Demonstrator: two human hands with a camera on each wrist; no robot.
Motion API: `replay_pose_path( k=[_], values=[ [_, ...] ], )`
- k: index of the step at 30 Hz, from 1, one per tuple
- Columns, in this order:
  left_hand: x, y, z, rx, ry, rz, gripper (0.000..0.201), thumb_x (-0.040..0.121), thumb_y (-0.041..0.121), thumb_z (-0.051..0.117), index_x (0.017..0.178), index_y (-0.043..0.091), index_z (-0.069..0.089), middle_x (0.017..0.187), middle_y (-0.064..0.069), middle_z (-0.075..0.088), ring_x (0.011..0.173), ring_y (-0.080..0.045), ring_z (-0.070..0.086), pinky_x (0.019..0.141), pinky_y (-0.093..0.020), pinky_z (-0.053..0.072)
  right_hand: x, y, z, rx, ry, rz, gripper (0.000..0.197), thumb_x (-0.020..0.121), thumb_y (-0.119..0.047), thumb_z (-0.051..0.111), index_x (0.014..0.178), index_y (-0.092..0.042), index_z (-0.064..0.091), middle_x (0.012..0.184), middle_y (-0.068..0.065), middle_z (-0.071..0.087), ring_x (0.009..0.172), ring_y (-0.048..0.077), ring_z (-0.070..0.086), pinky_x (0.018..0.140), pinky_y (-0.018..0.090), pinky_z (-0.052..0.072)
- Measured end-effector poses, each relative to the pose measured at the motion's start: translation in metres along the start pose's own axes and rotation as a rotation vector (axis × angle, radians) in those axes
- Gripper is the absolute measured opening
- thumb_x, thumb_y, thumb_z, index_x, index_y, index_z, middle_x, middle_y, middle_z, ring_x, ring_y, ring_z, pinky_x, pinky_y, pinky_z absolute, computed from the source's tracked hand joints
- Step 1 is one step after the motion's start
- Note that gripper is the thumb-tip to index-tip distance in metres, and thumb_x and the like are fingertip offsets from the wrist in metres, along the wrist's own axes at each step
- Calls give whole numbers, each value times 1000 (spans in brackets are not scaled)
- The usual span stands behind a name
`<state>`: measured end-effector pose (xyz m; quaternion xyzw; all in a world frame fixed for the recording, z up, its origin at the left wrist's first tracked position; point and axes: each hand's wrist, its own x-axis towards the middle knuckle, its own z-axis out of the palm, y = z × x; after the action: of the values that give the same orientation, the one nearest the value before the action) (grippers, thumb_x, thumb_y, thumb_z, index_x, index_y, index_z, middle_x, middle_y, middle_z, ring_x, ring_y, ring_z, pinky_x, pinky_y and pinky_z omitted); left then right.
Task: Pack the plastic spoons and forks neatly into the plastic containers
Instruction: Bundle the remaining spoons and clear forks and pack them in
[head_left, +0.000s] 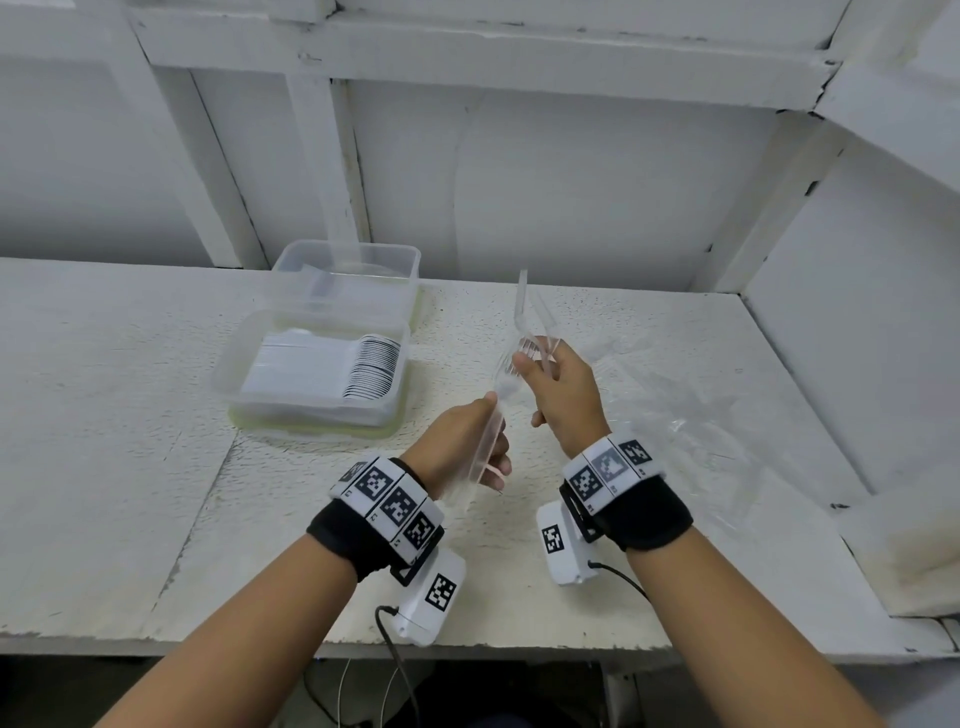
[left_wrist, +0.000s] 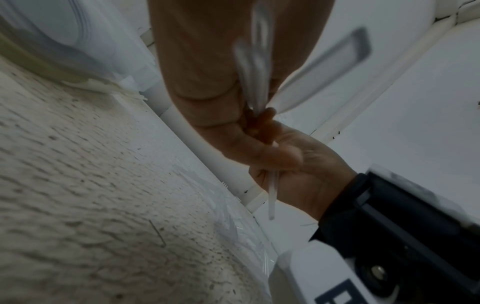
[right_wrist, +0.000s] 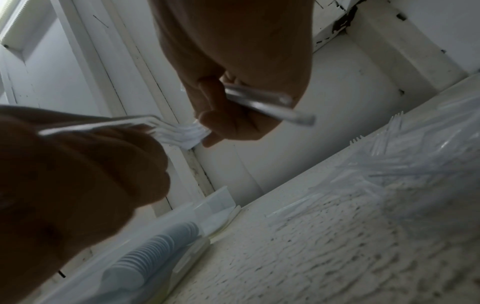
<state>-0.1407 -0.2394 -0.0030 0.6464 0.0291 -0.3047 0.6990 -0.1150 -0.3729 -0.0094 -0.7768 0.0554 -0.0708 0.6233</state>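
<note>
**Both hands hold clear forks above the table**

The left hand is curled round a bundle of forks by the handles. Just beyond it, the right hand grips more forks, handles pointing up. A loose pile of forks lies on the table to the right. Farther left, the near container holds stacked spoons; the far container sits behind it, touching.

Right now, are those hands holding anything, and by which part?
Yes. The left hand grips a bundle of clear forks by the handles; the right hand holds more forks near their heads, handles pointing up.
</note>
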Motion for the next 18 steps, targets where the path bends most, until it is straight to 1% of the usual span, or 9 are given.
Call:
replay_pose_path(
  k=[2,5,8,10,11,14,15,17,18],
  values=[
    [-2,0,-1,-10,-49,-24,40,102,38,26,76,10,39,55,-6,46,41,-20,49,43,-23,44,0,0,0,14,-3,10,21,91,-27,58,110,-18,56,89,-3,64,56,-1,52,39,15,38],
    [-2,-1,-3,9,-107,-15,43,100,44,21,85,9,42,43,-2,43,30,-14,39,35,-17,35,1,-1,0,21,-10,4,14,90,-26,59,104,-22,56,91,-2,66,72,5,57,39,14,37],
    [-1,-2,-4,-48,-136,-17,50,96,54,23,84,12,45,42,3,33,30,-9,28,34,-12,26,2,-5,-2,-4,-22,-16,14,91,-25,59,104,-21,56,83,-9,62,62,-3,54,41,11,36],
    [0,-3,-4,-70,-140,-3,46,95,53,28,80,13,45,45,4,31,32,-8,27,34,-12,25,3,-6,-2,-15,-31,-25,13,91,-25,58,103,-20,56,78,-13,59,55,-8,52,45,9,36],
    [0,-3,-4,-72,-133,9,43,95,51,31,77,13,44,46,4,32,33,-8,27,34,-12,25,4,-6,-2,-24,-32,-24,15,91,-25,58,105,-20,56,78,-14,57,57,-8,52,48,10,36],
    [2,-5,-4,-75,-33,48,37,97,44,37,74,15,41,48,5,35,36,-7,29,34,-15,26,3,-3,0,-75,-21,8,28,90,-34,58,114,-22,48,88,-9,53,76,0,50,61,20,38],
    [3,-5,-5,-87,12,59,36,97,42,38,75,15,42,48,5,36,36,-6,29,34,-15,25,2,-3,0,-92,-21,25,35,90,-38,57,118,-22,44,89,-6,51,78,4,49,65,23,39],
    [5,-7,-5,-101,106,91,33,98,40,40,77,14,44,48,6,36,35,-5,28,34,-15,22,-2,-1,2,-97,-26,64,37,91,-43,51,119,-22,39,87,-4,47,74,8,47,66,27,40],
    [6,-9,-5,-98,150,105,33,98,40,39,80,14,46,49,6,35,36,-5,27,35,-14,22,-4,0,3,-85,-23,77,31,94,-42,47,115,-22,38,85,-3,47,69,8,45,63,26,39]
  ],
)
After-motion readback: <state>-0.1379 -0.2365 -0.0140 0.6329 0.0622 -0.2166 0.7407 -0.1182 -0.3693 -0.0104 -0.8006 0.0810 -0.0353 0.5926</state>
